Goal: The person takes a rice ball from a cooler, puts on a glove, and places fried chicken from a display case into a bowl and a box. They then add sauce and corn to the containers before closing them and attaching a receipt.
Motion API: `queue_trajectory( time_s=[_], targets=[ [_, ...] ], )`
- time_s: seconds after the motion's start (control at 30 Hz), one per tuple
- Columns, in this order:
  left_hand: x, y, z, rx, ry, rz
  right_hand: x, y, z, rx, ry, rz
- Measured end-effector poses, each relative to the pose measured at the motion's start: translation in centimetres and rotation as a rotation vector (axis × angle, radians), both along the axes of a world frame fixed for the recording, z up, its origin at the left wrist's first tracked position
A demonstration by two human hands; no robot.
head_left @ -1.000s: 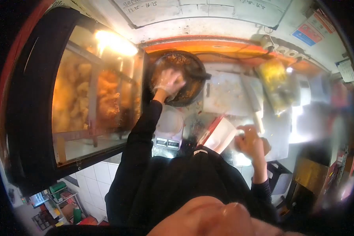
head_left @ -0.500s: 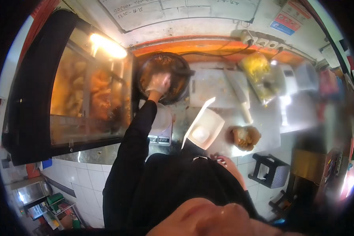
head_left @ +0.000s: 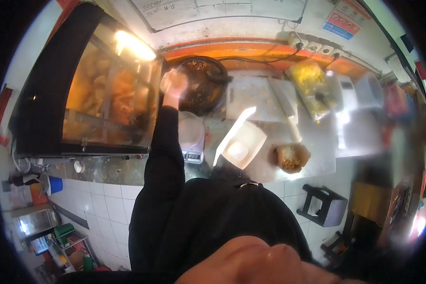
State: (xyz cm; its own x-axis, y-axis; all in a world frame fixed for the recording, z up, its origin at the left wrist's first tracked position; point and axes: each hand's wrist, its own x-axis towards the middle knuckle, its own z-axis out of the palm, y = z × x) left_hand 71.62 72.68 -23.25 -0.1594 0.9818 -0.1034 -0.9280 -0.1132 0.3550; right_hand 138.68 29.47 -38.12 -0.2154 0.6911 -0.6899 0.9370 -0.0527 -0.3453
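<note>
My left hand (head_left: 173, 83), in a thin clear glove, is at the left rim of a large black mortar-like bowl (head_left: 207, 97), beside the glass food case. Its fingers look curled in; what they hold, if anything, is hidden and slightly blurred. Dark reddish bits and a dark handle-like piece (head_left: 216, 77) lie in the bowl. Below it stands a kitchen scale (head_left: 193, 156) with a pale round dish (head_left: 190, 128) on top. An open paper food box (head_left: 252, 137) holds a white mound of what looks like rice (head_left: 237, 149). My right hand is out of view.
The lit glass case (head_left: 111, 94) with fried food borders the left side. On the counter are a white cutting board (head_left: 251, 97), a large knife (head_left: 284, 102), a brown paper container of food (head_left: 292, 159) and a bag of yellow-green food (head_left: 310, 83). A stool (head_left: 324, 206) stands below right.
My left hand has moved left from inside the black bowl to its rim by the glass case. My right hand, near the counter's front edge before, has left view.
</note>
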Motion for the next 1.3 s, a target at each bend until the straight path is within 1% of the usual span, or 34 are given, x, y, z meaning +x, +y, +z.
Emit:
queue_trajectory(
  time_s=[0.03,0.07,0.1,0.13,0.17,0.2,0.27,0.3,0.33,0.37,0.4,0.43,0.47,0.5,0.57,0.6,0.67,0.7,0.73,0.8,0.83,0.87,0.9,0.93,0.97,1.0,1.03,1.07,1.1,1.13,1.2,1.23,1.27,1.3],
  targets=[
    [0.7,-0.8,1.4,-0.019,0.009,0.019,0.3,0.5,0.8,-0.031,-0.251,-0.114],
    [1.4,-1.7,2.9,-0.038,0.018,0.040,2.2,0.3,-2.3,-0.031,-0.240,-0.101],
    [2.2,-2.9,4.3,-0.039,0.027,0.053,4.1,0.6,-5.0,0.043,-0.044,-0.113],
    [3.5,-4.4,6.0,-0.043,-0.022,0.035,5.7,0.5,-7.4,0.115,0.152,-0.125],
    [4.9,-5.9,7.7,-0.045,-0.073,0.017,5.2,2.1,-5.8,0.093,0.250,-0.180],
    [6.4,-7.0,9.5,-0.042,-0.069,0.026,4.5,3.4,-3.5,0.072,0.153,-0.181],
    [10.3,-8.9,13.1,0.088,-0.109,-0.236,1.5,7.1,3.9,0.017,-0.039,-0.174],
    [13.5,-10.4,14.8,0.084,-0.272,-0.367,2.0,8.1,4.2,0.020,0.083,-0.166],
    [16.9,-12.1,16.1,0.041,-0.030,-0.317,3.1,8.6,3.8,0.018,0.203,-0.158],
    [20.0,-13.4,15.3,-0.031,-0.145,-0.295,4.2,8.8,1.5,0.087,0.240,-0.109],
    [21.9,-14.0,15.2,0.029,0.220,-0.464,5.2,9.1,-0.6,0.158,0.279,-0.056],
    [26.0,-15.8,14.5,0.003,0.416,-0.251,5.1,9.8,0.7,0.151,0.277,-0.048],
    [27.2,-15.1,8.9,-0.135,0.937,-0.091,4.1,10.6,3.4,0.110,0.277,-0.077],
    [28.3,-14.3,1.4,-0.051,1.372,0.103,3.1,11.3,6.1,0.071,0.279,-0.107],
    [31.9,-15.2,-0.7,-0.435,0.527,0.108,2.7,11.9,8.3,0.048,0.289,-0.080],
    [32.9,-15.8,-0.6,-0.434,0.533,0.115,2.4,12.1,8.6,0.027,0.294,-0.064],
    [34.0,-16.7,1.2,-0.636,0.872,0.045,2.7,12.3,6.7,0.015,0.335,-0.108],
    [34.3,-18.1,6.7,-0.670,0.888,-0.027,2.8,11.9,5.7,-0.008,0.365,-0.153],
    [32.8,-18.1,8.0,-0.669,0.893,-0.019,2.5,11.7,5.6,-0.006,0.372,-0.148],
    [28.9,-17.4,10.0,-0.054,1.405,0.101,1.6,11.7,5.7,0.150,0.455,-0.264],
    [27.4,-17.0,12.3,-0.116,1.232,0.139,0.8,11.8,7.0,0.153,0.460,-0.262],
    [25.6,-16.2,14.1,-0.174,1.057,0.174,-0.4,11.8,9.9,-0.051,0.673,-0.468],
    [22.4,-13.8,13.7,-0.299,1.275,0.265,-1.3,11.9,11.4,-0.261,0.880,-0.672],
    [19.0,-11.1,12.3,-0.430,1.488,0.356,-1.6,11.3,9.8,-0.258,0.881,-0.674],
    [16.5,-9.3,10.5,-0.341,1.808,0.505,-1.1,10.1,6.2,-0.232,0.811,-0.584],
    [14.2,-7.8,8.2,-0.236,2.119,0.665,-0.2,9.5,4.2,-0.204,0.737,-0.494],
    [11.5,-6.2,4.7,-0.232,2.109,0.670,0.7,9.5,4.4,-0.195,0.732,-0.493],
    [9.0,-4.7,0.7,-0.224,2.298,0.561,1.5,9.5,4.8,-0.120,0.536,-0.328],
    [7.5,-3.9,-1.1,-0.208,2.485,0.442,2.2,9.4,4.8,-0.046,0.340,-0.167],
    [7.5,-4.0,-0.6,-0.195,2.477,0.446,3.0,8.5,4.8,-0.037,0.335,-0.174],
    [8.2,-4.7,1.0,-0.234,2.600,0.119,4.7,6.5,4.5,0.004,-0.044,-0.183],
    [7.0,-3.9,-1.5,-0.139,2.570,0.308,5.6,5.7,4.0,0.004,-0.142,-0.200],
    [5.6,-2.4,-4.1,-0.109,2.591,0.376,6.3,5.0,3.7,0.003,-0.110,-0.222],
    [6.3,-2.6,-2.3,-0.190,2.670,0.149,6.9,4.4,3.5,0.000,-0.099,-0.242]
  ],
)
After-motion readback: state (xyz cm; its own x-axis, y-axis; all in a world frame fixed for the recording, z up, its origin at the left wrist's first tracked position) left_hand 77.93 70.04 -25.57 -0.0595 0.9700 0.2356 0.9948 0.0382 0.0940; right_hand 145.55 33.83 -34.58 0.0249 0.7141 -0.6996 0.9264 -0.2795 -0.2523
